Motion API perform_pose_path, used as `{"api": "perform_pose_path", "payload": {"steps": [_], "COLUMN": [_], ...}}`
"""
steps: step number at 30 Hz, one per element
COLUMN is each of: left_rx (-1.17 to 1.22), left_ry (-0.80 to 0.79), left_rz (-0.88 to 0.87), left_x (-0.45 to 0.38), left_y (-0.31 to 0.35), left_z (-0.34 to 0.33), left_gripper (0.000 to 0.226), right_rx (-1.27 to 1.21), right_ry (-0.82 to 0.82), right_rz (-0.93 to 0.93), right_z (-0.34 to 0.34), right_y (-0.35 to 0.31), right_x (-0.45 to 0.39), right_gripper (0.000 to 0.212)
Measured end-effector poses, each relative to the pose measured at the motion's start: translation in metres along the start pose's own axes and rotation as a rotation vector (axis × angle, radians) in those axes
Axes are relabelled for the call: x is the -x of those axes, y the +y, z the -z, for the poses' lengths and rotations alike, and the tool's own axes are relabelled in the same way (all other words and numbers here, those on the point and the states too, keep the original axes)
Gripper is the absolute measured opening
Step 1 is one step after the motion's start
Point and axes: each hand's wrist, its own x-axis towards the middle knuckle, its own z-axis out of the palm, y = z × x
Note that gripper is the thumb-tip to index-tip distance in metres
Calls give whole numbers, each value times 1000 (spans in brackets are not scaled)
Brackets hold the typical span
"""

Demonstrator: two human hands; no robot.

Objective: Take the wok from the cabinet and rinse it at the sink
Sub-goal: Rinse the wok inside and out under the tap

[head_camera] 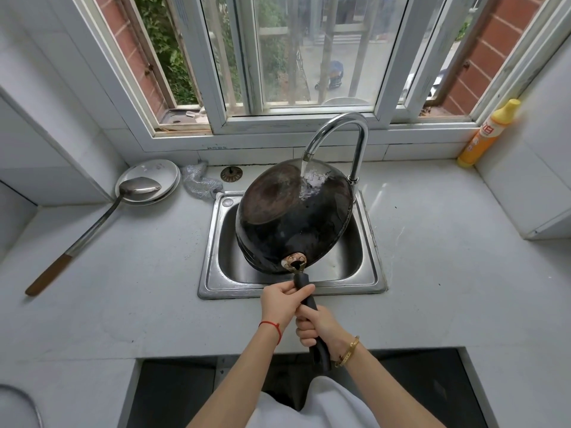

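Note:
A black wok [293, 217] is turned bottom-up and tilted over the steel sink [216, 282]. Water runs from the curved chrome tap [343, 128] onto the wok's underside near its far rim. The wok's black handle [309, 301] points toward me. My left hand [284, 301] grips the handle close to the wok. My right hand [318, 329] grips the same handle farther back, just behind the left hand. The wok's inside faces down and is hidden.
On the grey counter to the left lie white plates [167, 173] with a long metal ladle [92, 223] across them, a metal scrubber [197, 182] and a sink strainer [231, 173]. A yellow detergent bottle [489, 134] stands at the back right by the window.

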Motion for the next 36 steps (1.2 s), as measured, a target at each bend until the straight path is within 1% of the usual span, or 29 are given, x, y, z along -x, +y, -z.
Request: {"api": "perform_pose_path", "payload": {"steps": [3, 6, 8, 12, 16, 27, 30, 34, 36], "left_rx": [-1, 0, 4, 4, 2, 34, 44, 31, 39], "left_ry": [-6, -9, -9, -11, -1, -9, -17, -35, -46], "left_rz": [-4, -5, -2, 5, 9, 28, 39, 40, 48], "left_x": [2, 3, 4, 2, 2, 2, 3, 5, 6], "left_y": [2, 3, 3, 0, -1, -6, -8, -16, -20], "left_z": [0, 0, 0, 0, -1, -1, 1, 4, 5], "left_gripper": [13, 10, 10, 22, 26, 27, 21, 25, 17], "right_rx": [4, 0, -2, -5, -22, 0, 28, 39, 39], "right_ry": [8, 5, 5, 16, 16, 18, 29, 23, 22], "right_rz": [-2, -5, -8, -20, -27, -28, -27, -32, -40], "right_z": [0, 1, 1, 2, 2, 2, 1, 2, 2], "right_y": [1, 1, 2, 4, 4, 7, 10, 17, 22], "right_x": [-1, -1, -1, -3, -4, -4, -3, -1, -1], "right_gripper": [44, 45, 46, 47, 46, 43, 43, 41, 40]}}
